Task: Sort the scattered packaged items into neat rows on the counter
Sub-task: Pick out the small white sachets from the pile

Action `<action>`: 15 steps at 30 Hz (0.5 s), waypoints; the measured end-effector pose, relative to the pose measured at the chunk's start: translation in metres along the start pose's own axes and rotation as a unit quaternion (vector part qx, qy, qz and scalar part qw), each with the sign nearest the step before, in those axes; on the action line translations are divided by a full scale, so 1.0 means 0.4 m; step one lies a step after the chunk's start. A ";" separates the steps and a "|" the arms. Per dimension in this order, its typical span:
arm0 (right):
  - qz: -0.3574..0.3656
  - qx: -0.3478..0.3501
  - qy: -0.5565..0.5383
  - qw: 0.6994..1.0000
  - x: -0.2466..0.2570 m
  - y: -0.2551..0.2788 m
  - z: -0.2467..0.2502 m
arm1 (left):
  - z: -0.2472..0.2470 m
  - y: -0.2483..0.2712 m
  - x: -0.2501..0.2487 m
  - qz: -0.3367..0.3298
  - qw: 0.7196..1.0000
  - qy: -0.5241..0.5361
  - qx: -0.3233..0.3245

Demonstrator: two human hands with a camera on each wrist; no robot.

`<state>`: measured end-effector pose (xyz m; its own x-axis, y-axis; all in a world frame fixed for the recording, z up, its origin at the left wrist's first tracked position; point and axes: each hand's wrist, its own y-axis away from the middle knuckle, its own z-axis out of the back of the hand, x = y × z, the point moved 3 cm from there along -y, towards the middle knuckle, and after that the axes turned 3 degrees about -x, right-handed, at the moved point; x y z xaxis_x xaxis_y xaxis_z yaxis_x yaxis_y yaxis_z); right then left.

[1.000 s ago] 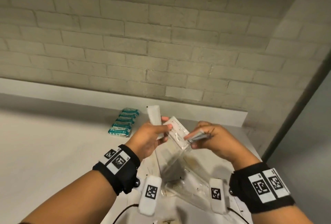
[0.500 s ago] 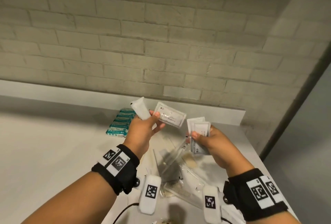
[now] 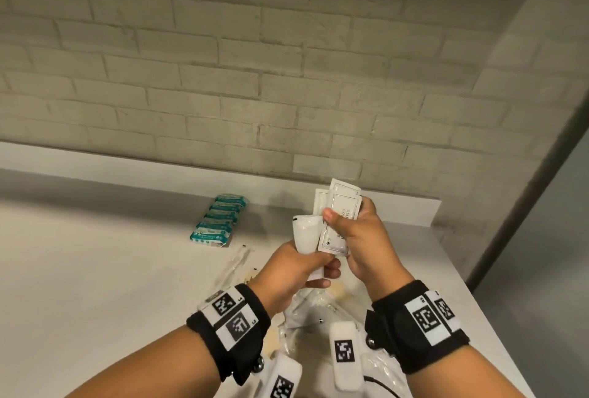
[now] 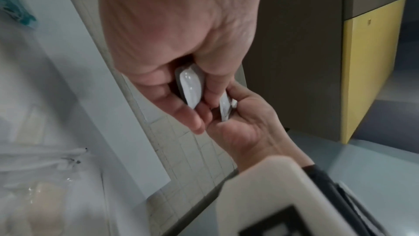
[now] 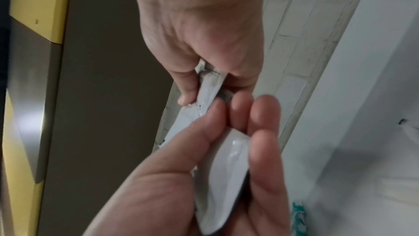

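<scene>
Gathering like items above the table (image 3: 95,270): right hand (image 3: 366,238) is pinching flat sachets (image 3: 341,216), left hand (image 3: 293,273) is clasping white tube (image 3: 306,232), likely for one row beside teal packs (image 3: 220,219).

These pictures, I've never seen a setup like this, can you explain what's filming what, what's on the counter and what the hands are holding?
No machine here: a person works with bare hands, wearing black wristbands with printed markers. One wide picture comes from a camera on the head, looking down at both hands. The other two come from cameras on each wrist, looking along the palm at the fingers.

On the white counter lies a neat row of teal packs, and near the wrists a loose pile of clear wrappers.

The left hand grips a white tube. The right hand pinches a fan of flat white sachets. The hands are close together above the counter, so tube and sachets sit side by side.
</scene>
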<state>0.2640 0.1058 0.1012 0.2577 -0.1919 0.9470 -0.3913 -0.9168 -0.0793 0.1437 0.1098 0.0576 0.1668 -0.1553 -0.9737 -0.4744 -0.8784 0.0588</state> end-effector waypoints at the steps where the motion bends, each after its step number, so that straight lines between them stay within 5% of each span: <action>1: 0.005 -0.017 0.001 1.000 -0.001 -0.005 0.009 | 0.001 0.002 -0.002 0.007 1.000 0.004 0.013; 5: -0.004 -0.046 -0.019 0.999 0.025 -0.029 0.071 | 0.030 0.000 -0.018 0.044 0.995 0.089 0.024; 11: -0.125 0.120 0.017 0.985 0.005 0.018 0.038 | 0.048 -0.008 -0.030 -0.016 1.000 -0.005 0.005; 15: -0.036 0.103 0.047 0.993 0.020 0.019 0.033 | 0.045 -0.010 -0.026 -0.014 1.000 -0.001 -0.004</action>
<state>0.2747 0.0926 0.1039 0.1903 -0.0991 0.9767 -0.1845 -0.9808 -0.0636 0.1284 0.1229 0.0635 0.1786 -0.1291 -0.9754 -0.4620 -0.8863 0.0327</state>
